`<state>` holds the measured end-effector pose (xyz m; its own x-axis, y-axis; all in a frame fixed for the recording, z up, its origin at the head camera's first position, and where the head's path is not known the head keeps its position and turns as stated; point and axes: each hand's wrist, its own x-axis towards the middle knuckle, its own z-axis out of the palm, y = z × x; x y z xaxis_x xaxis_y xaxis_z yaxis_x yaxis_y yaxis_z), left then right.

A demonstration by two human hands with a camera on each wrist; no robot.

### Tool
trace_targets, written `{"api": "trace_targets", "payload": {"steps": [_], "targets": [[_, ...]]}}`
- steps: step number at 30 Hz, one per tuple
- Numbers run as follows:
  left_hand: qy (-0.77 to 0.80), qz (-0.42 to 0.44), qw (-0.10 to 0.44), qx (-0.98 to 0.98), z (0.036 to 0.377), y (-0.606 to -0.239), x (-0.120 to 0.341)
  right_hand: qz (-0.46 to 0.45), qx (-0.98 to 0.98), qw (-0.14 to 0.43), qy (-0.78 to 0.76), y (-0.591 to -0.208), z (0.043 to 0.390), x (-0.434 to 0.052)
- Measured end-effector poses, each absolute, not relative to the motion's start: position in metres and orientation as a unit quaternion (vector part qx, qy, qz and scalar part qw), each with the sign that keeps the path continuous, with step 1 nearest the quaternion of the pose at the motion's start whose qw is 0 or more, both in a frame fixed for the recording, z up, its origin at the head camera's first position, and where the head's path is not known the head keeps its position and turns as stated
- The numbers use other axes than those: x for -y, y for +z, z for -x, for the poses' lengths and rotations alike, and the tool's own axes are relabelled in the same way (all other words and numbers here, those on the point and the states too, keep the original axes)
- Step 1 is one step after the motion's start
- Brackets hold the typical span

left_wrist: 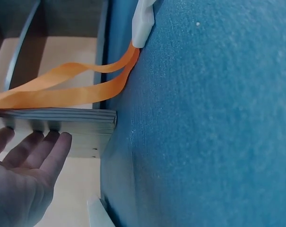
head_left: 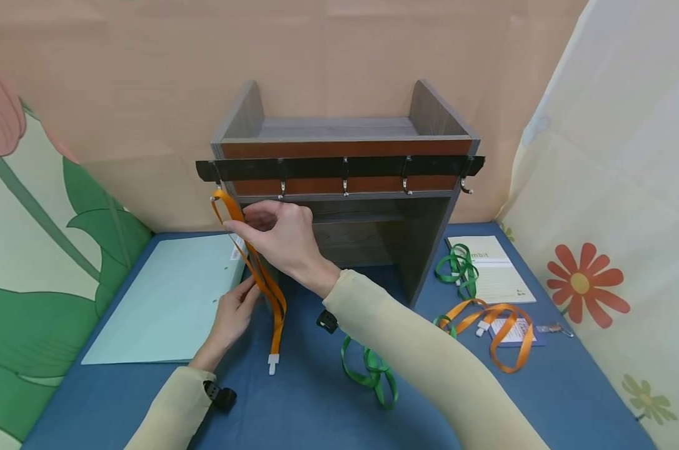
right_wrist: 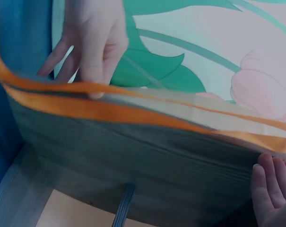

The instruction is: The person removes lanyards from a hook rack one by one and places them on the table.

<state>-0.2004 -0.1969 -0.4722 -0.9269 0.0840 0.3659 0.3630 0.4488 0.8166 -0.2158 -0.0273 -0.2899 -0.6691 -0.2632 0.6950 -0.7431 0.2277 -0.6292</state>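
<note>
So far one orange lanyard hangs from the leftmost hook of the black hook rail on the wooden shelf unit, w/ its white clip end down near the desk's front edge. Right hand pinches the strap just below the hook; left hand touches it lower down, fingers loosely extended, not gripping. Other 4 hooks look bare. Judging by that, approx. one hung: green lanyard at front-center, another green & orange one at the desk's right side lie unhung.
</note>
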Motion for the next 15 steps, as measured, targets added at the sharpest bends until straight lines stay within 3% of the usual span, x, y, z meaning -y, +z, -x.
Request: {"api": "trace_targets", "payload": {"steps": [15], "targets": [[-0.506,0.150,0.128,0.839,0.1982,-0.4686,0.1982,-0.325,0.765,0.255,0.494,-0.2887,0.2141,0.0366]]}}
